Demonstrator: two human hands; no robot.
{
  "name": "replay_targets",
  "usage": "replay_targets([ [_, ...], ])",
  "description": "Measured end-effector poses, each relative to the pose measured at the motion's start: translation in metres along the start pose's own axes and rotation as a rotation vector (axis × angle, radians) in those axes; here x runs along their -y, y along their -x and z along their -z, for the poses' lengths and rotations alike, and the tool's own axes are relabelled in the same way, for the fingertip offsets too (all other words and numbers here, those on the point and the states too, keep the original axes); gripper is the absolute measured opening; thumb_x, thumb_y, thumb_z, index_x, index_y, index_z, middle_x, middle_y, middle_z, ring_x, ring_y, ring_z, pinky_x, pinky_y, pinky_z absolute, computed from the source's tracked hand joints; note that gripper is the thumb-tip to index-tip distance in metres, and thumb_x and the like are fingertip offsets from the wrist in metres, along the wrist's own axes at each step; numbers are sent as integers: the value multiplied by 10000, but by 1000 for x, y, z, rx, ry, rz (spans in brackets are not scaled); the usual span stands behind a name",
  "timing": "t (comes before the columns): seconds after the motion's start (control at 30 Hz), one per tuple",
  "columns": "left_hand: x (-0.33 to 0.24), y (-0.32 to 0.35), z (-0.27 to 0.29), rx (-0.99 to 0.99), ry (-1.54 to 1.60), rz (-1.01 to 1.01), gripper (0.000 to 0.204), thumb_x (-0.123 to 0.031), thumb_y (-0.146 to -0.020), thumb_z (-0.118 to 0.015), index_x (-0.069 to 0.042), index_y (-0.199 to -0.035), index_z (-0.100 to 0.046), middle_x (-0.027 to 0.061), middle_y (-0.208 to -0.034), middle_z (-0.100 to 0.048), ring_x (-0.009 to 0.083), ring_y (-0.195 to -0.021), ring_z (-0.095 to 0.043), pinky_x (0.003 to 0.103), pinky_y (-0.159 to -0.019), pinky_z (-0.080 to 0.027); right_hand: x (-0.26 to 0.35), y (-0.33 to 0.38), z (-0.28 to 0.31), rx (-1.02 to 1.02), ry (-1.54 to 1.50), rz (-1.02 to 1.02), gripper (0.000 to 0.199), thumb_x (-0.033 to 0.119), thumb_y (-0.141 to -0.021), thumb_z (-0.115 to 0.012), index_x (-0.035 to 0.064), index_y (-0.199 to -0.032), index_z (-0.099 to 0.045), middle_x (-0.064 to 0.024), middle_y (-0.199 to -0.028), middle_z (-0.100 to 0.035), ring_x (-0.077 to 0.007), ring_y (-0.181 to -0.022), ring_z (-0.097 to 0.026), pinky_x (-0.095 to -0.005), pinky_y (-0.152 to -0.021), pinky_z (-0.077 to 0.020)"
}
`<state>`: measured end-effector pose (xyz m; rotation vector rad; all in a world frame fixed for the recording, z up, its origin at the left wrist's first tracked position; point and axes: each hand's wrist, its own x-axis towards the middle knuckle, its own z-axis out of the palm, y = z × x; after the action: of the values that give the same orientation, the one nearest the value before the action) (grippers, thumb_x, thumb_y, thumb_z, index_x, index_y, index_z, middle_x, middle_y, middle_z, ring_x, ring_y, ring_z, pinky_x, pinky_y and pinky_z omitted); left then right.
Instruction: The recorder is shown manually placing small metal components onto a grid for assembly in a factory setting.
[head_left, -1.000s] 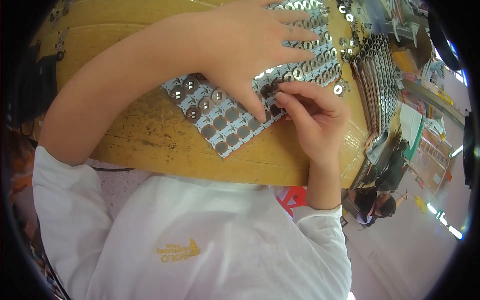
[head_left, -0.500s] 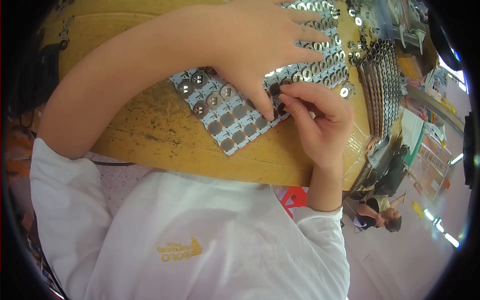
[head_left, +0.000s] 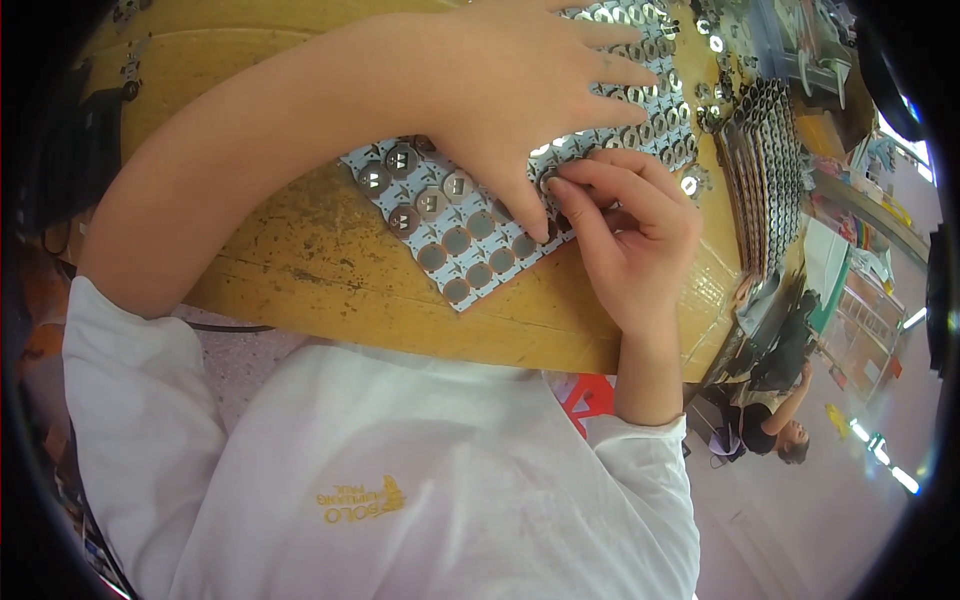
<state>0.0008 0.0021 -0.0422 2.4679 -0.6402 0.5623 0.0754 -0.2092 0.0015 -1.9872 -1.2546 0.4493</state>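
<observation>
A pale blue-white circuit board panel (head_left: 476,291) lies slanted on the table, with rows of round metal clips fitted over much of it. Nearest me, several grey round spots on it are bare. My left hand (head_left: 540,90) rests across the panel, palm down with fingers spread, its thumb touching the lower edge area. Just right of that thumb, my right hand (head_left: 640,230) pinches a small round metal clip (head_left: 549,181) between thumb and forefinger, down at the panel. The fingertips partly cover it, so whether it touches the board I cannot tell.
The yellow wooden table (head_left: 300,255) has a worn, dark-spotted top. Loose metal clips (head_left: 712,95) are scattered beyond the panel on the right. Beside them stands a tall stack of filled panels (head_left: 762,180). A person (head_left: 775,425) is in the background at right.
My right hand has shifted slightly left, and its other fingers have opened out a little behind the pinch. The left hand stays in place. The person in the background has moved an arm.
</observation>
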Motion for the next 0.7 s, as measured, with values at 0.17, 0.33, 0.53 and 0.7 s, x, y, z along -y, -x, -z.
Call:
replay_targets([
  [0.17,17,-6,-14,-193,-344,-308,1010,-661,-743,-752,14,-1453,-508,260,-1546,-458,453,-1462,-375,571,-1210,-255,1,2,1,22,-3,-52,133,-71,-841,-775,-31,-968,-762,-61,-967,-695,-77,-720,-640,-191,-569,-490],
  [0.33,37,-9,-19,-320,-695,-550,1018,-675,-741,-747,14,-1453,-514,256,-1551,-457,448,-1463,-376,568,-1209,-262,-1,-1,2,44,38,20,123,-77,-839,-765,-33,-955,-766,-66,-936,-698,-84,-714,-643,-206,-569,-496],
  [0.53,50,-11,-23,-340,-682,-548,1024,-688,-740,-741,25,-1442,-524,253,-1546,-466,441,-1458,-385,555,-1210,-270,-4,-4,1,37,-18,66,139,-62,-807,-765,-14,-938,-772,-81,-866,-702,-147,-632,-672,-255,-549,-519],
  [0.7,5,0,-9,-53,0,-5,1021,-687,-739,-743,29,-1436,-530,249,-1539,-477,436,-1453,-392,553,-1210,-272,-9,-6,5,61,25,114,165,-82,-784,-752,-9,-931,-769,-93,-863,-696,-186,-641,-673,-282,-562,-520],
])
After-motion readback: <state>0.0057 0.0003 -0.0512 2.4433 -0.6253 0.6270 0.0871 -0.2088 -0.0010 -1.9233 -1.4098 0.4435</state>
